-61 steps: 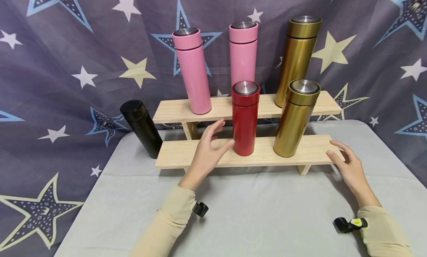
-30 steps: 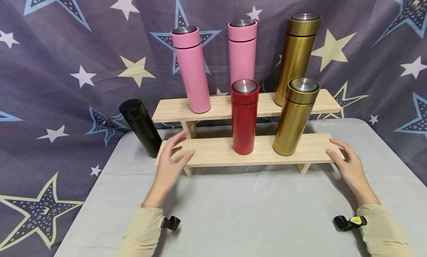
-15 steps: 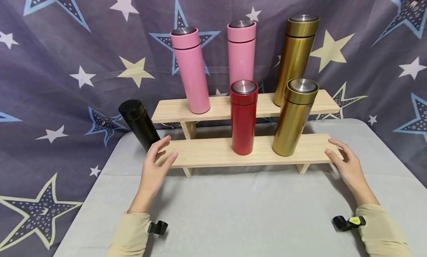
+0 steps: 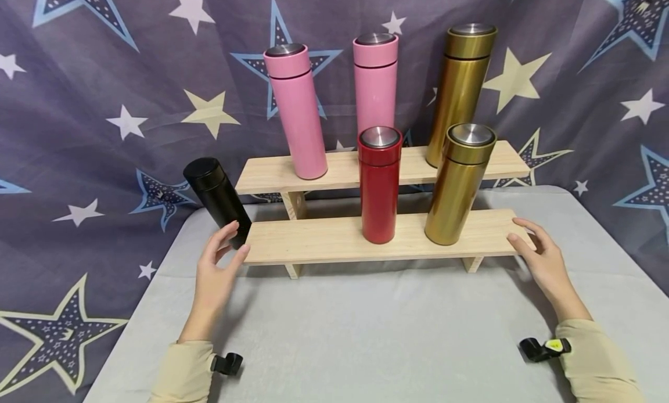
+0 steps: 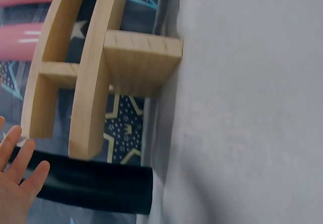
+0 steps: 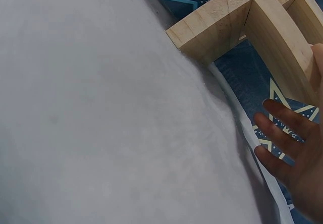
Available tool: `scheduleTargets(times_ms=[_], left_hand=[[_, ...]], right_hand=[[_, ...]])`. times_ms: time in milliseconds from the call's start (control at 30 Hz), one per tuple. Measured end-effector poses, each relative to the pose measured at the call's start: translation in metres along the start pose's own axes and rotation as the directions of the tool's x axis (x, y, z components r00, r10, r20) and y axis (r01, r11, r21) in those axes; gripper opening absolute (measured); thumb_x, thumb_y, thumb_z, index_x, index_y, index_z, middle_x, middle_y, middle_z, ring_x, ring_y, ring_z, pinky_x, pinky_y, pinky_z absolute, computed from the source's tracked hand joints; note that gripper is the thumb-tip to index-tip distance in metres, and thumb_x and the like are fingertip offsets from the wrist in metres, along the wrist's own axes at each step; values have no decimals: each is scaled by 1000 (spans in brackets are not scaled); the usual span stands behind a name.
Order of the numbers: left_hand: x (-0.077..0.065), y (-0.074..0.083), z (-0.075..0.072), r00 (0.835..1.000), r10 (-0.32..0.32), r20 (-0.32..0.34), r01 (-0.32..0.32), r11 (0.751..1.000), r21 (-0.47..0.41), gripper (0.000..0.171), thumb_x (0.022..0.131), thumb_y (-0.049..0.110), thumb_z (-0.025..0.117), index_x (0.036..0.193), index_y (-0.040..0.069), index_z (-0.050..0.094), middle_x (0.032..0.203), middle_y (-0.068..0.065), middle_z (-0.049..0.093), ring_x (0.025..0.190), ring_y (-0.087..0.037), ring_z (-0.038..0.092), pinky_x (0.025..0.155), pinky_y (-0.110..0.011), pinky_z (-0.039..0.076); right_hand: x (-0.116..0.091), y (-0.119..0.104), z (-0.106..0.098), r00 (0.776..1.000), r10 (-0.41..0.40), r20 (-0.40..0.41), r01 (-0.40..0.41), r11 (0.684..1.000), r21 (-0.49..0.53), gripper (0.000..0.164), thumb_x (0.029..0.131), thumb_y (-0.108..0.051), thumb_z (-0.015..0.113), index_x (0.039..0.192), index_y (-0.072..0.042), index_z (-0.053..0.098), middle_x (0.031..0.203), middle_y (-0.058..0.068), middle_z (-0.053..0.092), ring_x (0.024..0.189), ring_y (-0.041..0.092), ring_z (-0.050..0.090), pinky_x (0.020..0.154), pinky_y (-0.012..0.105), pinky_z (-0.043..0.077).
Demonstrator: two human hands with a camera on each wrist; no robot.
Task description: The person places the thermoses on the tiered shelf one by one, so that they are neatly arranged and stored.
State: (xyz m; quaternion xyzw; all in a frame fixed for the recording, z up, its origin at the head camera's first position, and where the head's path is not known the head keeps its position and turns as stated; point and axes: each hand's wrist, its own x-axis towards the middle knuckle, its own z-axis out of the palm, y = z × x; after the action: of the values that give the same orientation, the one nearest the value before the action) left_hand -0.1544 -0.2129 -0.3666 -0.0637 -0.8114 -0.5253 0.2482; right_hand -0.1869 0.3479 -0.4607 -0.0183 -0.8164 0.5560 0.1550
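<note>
My left hand is beside the left end of the lower wooden shelf, its thumb near the board's corner. Its fingers are spread in front of the black thermos, which stands on the table left of the shelf. At the shelf's right end is my right hand, its thumb at the board's edge and its other fingers loosely extended, as the right wrist view shows. A red thermos and a shorter gold thermos stand on the lower shelf.
Behind is an upper wooden shelf bearing a pink thermos, a second pink thermos and a tall gold thermos. A grey cloth covers the table. A star-patterned curtain hangs behind.
My left hand has moved away from the red thermos, leftward along the lower shelf to its left end. My right hand stays at the right end. The thermoses have not moved.
</note>
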Motion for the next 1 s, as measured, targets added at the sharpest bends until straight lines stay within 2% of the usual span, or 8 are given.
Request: scheduleTargets(times_ms=[200,467,567,700,1000], left_hand=[[3,-15,-7,999,-9,-46,9,1000,-12,46,92,-4,66,136,-6,54,137,-19,55,124,-21,51,101,-33,39],[11,-58,-14,996,-29,-84,30,999,12,50,92,2,69,140,4,55,139,-9,55,124,-8,49,100,-29,39],[13,-63,-15,995,-47,-88,50,998,33,51,92,7,70,141,6,53,140,-8,54,125,-10,48,100,-29,39],[17,-66,-15,993,-85,-86,89,995,44,55,93,14,70,144,8,50,142,-7,52,129,-18,46,101,-33,39],[28,-79,-18,982,-160,-105,161,987,4,64,93,16,71,150,10,42,147,-8,45,134,-27,42,103,-45,35]], right_hand=[[0,1,0,1000,-3,7,3,1000,-5,47,100,-27,61,146,-23,50,109,-28,54,96,-9,55,78,7,42],[0,0,-1,1000,9,6,-9,1000,-19,48,100,-29,60,146,-24,49,114,-24,54,98,-10,53,79,7,42],[0,0,-1,1000,11,4,-11,1000,-17,48,100,-29,60,146,-25,50,113,-24,54,97,-10,54,79,7,42],[0,0,-1,1000,8,3,-8,1000,-4,47,100,-28,61,146,-25,50,109,-27,54,96,-9,55,79,7,42],[0,0,0,1000,0,3,0,1000,-4,47,100,-28,60,145,-24,51,107,-28,54,95,-10,56,79,7,42]])
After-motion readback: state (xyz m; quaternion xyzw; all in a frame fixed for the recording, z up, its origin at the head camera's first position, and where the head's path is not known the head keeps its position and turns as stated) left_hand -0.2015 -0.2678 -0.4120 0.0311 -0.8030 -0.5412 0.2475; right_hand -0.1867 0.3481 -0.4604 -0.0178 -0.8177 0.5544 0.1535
